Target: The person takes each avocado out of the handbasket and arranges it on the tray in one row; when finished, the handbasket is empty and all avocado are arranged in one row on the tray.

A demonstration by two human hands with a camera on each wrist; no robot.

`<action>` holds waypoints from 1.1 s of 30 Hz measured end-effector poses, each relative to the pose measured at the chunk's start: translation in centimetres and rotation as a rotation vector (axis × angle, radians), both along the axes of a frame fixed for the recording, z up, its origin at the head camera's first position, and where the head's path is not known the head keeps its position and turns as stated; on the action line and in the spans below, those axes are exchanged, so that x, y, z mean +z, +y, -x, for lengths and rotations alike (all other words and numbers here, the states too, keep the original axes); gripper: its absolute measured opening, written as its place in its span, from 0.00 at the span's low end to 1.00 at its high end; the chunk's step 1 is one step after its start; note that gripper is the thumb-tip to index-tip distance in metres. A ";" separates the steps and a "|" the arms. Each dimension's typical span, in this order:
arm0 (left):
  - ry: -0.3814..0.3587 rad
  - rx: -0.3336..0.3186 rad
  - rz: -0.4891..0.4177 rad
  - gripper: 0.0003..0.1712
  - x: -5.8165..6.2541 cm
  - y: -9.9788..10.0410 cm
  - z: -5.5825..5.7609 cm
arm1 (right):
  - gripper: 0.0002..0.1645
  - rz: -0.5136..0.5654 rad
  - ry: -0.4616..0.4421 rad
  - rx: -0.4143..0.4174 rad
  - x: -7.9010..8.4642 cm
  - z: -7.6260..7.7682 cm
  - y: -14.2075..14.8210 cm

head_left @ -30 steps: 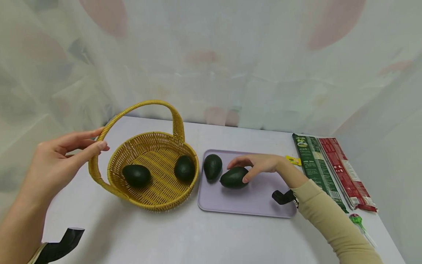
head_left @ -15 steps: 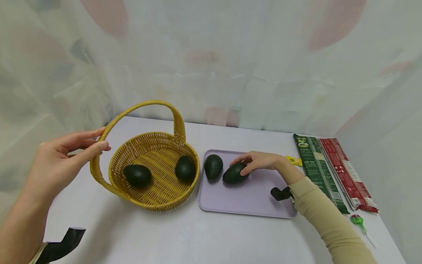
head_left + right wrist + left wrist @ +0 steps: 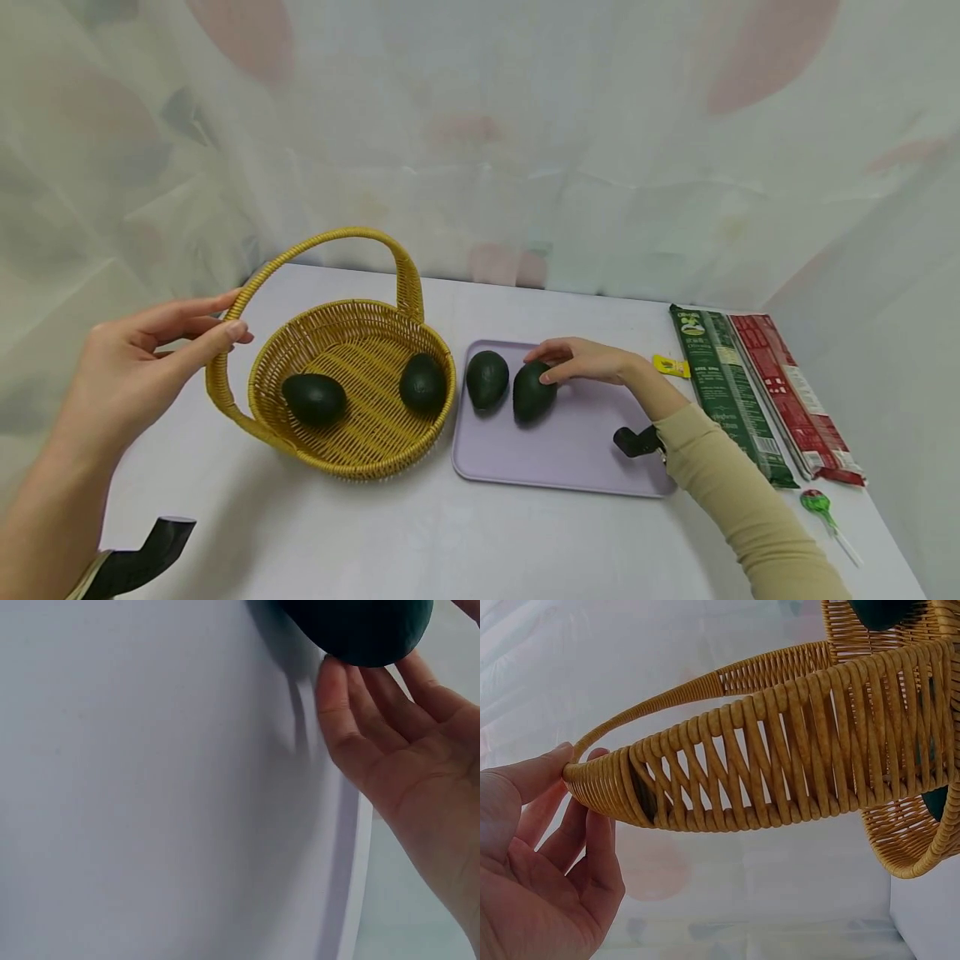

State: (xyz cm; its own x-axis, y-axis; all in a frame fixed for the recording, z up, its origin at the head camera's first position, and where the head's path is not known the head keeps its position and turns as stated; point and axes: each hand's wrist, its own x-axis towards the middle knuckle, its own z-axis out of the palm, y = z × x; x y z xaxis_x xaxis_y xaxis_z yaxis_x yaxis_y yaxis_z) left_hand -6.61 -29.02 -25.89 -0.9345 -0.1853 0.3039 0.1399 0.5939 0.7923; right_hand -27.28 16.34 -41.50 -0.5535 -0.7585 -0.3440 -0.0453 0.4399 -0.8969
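Note:
A woven yellow basket (image 3: 337, 307) with a tall handle (image 3: 330, 237) stands left of centre, with two dark green avocados (image 3: 315, 398) (image 3: 422, 383) in it. My left hand (image 3: 197, 327) pinches the basket where handle meets rim (image 3: 780, 765), thumb (image 3: 532, 772) on top and fingers behind. To the right lies a lilac tray (image 3: 570, 458) with two more avocados. One avocado (image 3: 487, 379) lies free. My right hand (image 3: 562, 360) holds the other avocado (image 3: 531, 396) between thumb and fingers; in the right wrist view the thumb (image 3: 337, 697) touches this avocado (image 3: 360, 630).
A green packet (image 3: 723, 392) and a red packet (image 3: 787, 392) lie along the table's right edge, with a small yellow item (image 3: 667, 365) and a green lollipop (image 3: 817, 504) near them. A pale curtain hangs behind the table.
My right hand has turned its avocado on the tray from lying crosswise to pointing away, closer to the other avocado. The left hand and basket have stayed put.

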 end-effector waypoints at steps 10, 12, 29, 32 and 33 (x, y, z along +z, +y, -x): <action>-0.007 0.012 0.009 0.21 0.1 0.1 -0.1 | 0.31 0.051 -0.016 -0.025 -0.4 -0.4 0.0; -0.010 0.014 0.013 0.21 0.1 0.2 -0.1 | 0.32 0.052 -0.025 -0.017 -0.4 -0.5 0.1; -0.011 -0.002 0.010 0.22 0.1 0.1 -0.2 | 0.36 0.038 0.010 0.011 -0.6 -0.6 0.1; -0.017 -0.002 0.011 0.22 0.1 0.1 -0.1 | 0.36 0.033 0.029 0.009 -0.6 -0.6 0.1; -0.017 -0.002 0.011 0.22 0.1 0.1 -0.1 | 0.36 0.032 0.038 0.009 -0.6 -0.6 0.1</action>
State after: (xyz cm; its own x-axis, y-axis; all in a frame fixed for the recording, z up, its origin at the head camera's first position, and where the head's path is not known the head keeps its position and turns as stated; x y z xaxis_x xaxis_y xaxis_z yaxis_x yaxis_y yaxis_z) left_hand -6.49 -28.94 -25.78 -0.9398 -0.1802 0.2902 0.1278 0.6025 0.7878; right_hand -26.68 16.48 -42.06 -0.5587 -0.7739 -0.2982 -0.0833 0.4101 -0.9083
